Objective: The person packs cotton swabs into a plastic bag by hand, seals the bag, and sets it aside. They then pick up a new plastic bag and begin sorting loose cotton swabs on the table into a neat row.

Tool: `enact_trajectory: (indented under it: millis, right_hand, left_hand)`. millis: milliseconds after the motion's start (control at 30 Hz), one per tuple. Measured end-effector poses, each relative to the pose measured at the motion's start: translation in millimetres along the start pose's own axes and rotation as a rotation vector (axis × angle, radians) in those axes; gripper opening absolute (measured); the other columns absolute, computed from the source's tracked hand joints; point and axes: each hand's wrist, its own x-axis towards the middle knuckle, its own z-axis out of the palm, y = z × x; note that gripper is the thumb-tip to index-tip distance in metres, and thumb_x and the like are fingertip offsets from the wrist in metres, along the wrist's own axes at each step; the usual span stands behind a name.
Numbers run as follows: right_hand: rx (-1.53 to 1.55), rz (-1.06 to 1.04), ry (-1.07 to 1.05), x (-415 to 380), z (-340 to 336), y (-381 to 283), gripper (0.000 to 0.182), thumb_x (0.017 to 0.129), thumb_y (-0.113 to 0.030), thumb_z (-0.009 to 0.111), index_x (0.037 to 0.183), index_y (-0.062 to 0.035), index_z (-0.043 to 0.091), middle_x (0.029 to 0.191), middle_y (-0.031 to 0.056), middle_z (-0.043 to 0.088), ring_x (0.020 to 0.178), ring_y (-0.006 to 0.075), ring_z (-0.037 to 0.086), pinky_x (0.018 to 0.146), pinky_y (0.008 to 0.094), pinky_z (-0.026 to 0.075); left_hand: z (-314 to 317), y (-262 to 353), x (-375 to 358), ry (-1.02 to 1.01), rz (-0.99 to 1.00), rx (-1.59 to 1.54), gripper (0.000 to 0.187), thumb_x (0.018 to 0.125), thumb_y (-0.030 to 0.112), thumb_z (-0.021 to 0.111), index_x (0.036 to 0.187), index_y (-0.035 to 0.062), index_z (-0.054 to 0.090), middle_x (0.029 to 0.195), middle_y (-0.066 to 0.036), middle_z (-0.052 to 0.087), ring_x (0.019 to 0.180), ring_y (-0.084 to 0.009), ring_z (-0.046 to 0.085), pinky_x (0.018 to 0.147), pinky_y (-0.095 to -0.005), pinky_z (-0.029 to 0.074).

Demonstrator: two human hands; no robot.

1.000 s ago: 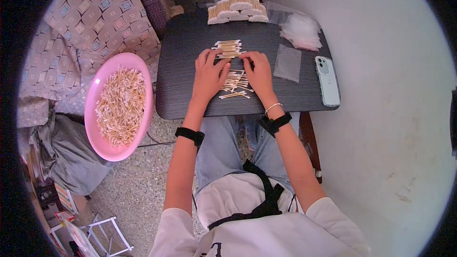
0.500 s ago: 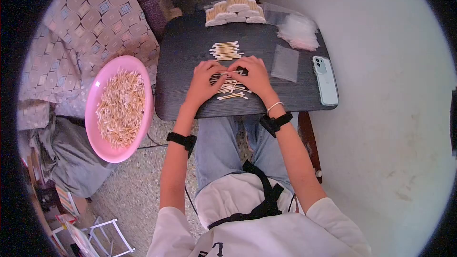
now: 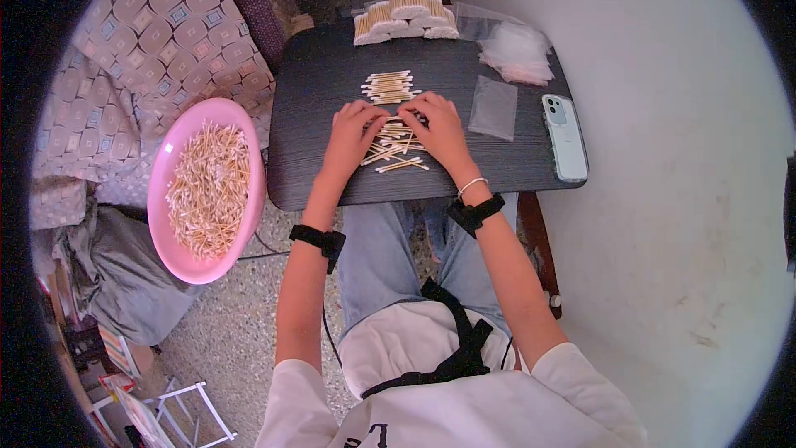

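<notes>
My left hand (image 3: 352,134) and my right hand (image 3: 439,129) face each other over the dark table. Their fingertips pinch opposite ends of one or more cotton swabs (image 3: 394,118), partly hidden by the fingers. Just beyond the fingertips lies a row of cotton swabs (image 3: 388,88) placed side by side. Nearer to me, between and below my hands, loose cotton swabs (image 3: 391,148) are scattered at crossing angles.
Packed bundles of cotton swabs (image 3: 408,5) are stacked at the table's back edge. Clear plastic bags (image 3: 516,54), a single flat bag (image 3: 493,108) and a phone (image 3: 565,137) lie to the right. A pink basin (image 3: 157,199) full of swabs stands left of the table (image 3: 307,158).
My fingertips have drawn apart and up a little toward the aligned row, with the swab ends between them. More of the loose swabs now shows beneath my hands.
</notes>
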Motion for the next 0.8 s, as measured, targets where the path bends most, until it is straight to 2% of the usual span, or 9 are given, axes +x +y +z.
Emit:
enact_trajectory:
  millis: [100,200,300,400,700,800]
  right_hand:
    - [0.114,0.093,0.087,1,3,0,0.009,0.083,-0.010,0.061,0.086,-0.0097,0.069,0.090,0.0072,0.061,0.087,0.0274,0.056,0.080,0.0377,0.042]
    - [0.349,0.210,0.028,-1,-6,1,0.016,0.077,-0.002,0.059,0.087,-0.0092,0.068,0.093,0.0094,0.060,0.088,0.0286,0.056,0.081,0.0374,0.044]
    - [0.158,0.037,-0.094,0,-12,6,0.017,0.071,-0.003,0.061,0.085,-0.0097,0.068,0.094,0.0099,0.060,0.090,0.0292,0.056,0.086,0.0382,0.043]
    - [0.132,-0.042,-0.105,0,-15,6,0.014,0.069,-0.006,0.065,0.081,-0.0106,0.068,0.095,0.0087,0.059,0.092,0.0295,0.054,0.090,0.0387,0.042]
    - [0.128,-0.061,-0.155,-1,-16,5,0.012,0.069,-0.011,0.069,0.080,-0.0088,0.066,0.094,0.0077,0.059,0.096,0.0292,0.053,0.091,0.0376,0.042]
    - [0.123,-0.100,-0.125,-1,-18,3,0.011,0.073,-0.010,0.067,0.083,-0.0071,0.065,0.092,0.0079,0.059,0.091,0.0279,0.054,0.086,0.0356,0.044]
  left_hand:
    - [2,0,4,0.026,-0.016,-0.001,0.014,0.086,0.013,0.063,0.097,0.0062,0.068,0.091,-0.009,0.061,0.089,-0.0273,0.056,0.078,-0.0366,0.043]
    - [8,-6,7,0.064,-0.005,-0.001,0.013,0.087,0.014,0.062,0.096,0.0061,0.068,0.089,-0.009,0.061,0.087,-0.0276,0.056,0.077,-0.0370,0.043]
    - [11,-8,8,0.090,0.010,0.021,0.013,0.087,0.015,0.062,0.095,0.0056,0.068,0.089,-0.009,0.062,0.086,-0.0282,0.056,0.077,-0.0375,0.043]
    - [10,-7,7,0.085,-0.008,0.018,0.014,0.088,0.017,0.061,0.094,0.0050,0.068,0.090,-0.009,0.062,0.086,-0.0288,0.056,0.078,-0.0379,0.043]
    - [13,-8,7,0.095,-0.012,0.086,0.016,0.091,0.018,0.057,0.094,0.0043,0.066,0.092,-0.010,0.062,0.089,-0.0305,0.055,0.080,-0.0396,0.042]
    - [15,-7,6,0.092,-0.015,0.122,0.016,0.091,0.018,0.056,0.095,0.0045,0.065,0.093,-0.010,0.062,0.090,-0.0305,0.055,0.081,-0.0399,0.042]
